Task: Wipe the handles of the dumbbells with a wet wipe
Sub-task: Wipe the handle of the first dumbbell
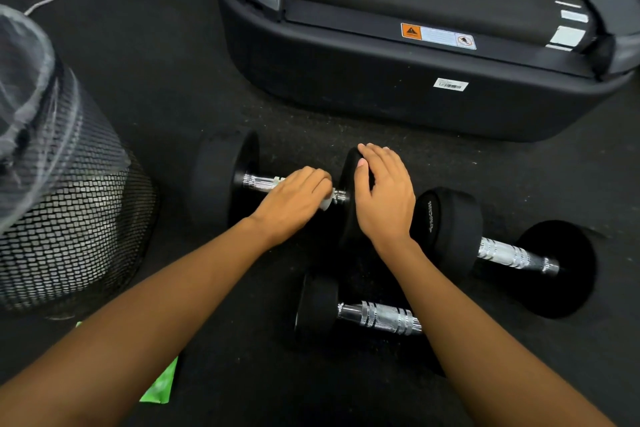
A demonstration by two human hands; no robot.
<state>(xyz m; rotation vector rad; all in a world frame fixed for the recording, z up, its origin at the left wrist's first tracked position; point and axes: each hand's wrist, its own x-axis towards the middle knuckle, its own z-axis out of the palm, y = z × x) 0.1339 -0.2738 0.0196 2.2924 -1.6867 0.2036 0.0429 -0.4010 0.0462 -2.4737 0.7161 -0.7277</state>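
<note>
Three dumbbells are lying near the treadmill [398, 97]; the left hand [294, 201] is gripping what is probably a wipe [325, 203] around the farthest dumbbell's handle [259, 182] while the right hand [384, 194] is lying flat, bracing its plate [349, 177].

Hidden, cropped and unreadable parts

The left hand [294, 199] covers most of the far dumbbell's handle [258, 181] and nearly all of the white wipe [325, 203]; the right forearm [485, 322] hides the near dumbbell's [377, 317] 3 o'clock head. The mesh bin [69, 204] at 9 o'clock, green packet [161, 386] at 7 and treadmill [415, 80] at 12 run out of frame. Sticker print [450, 85] is unreadable.
</note>
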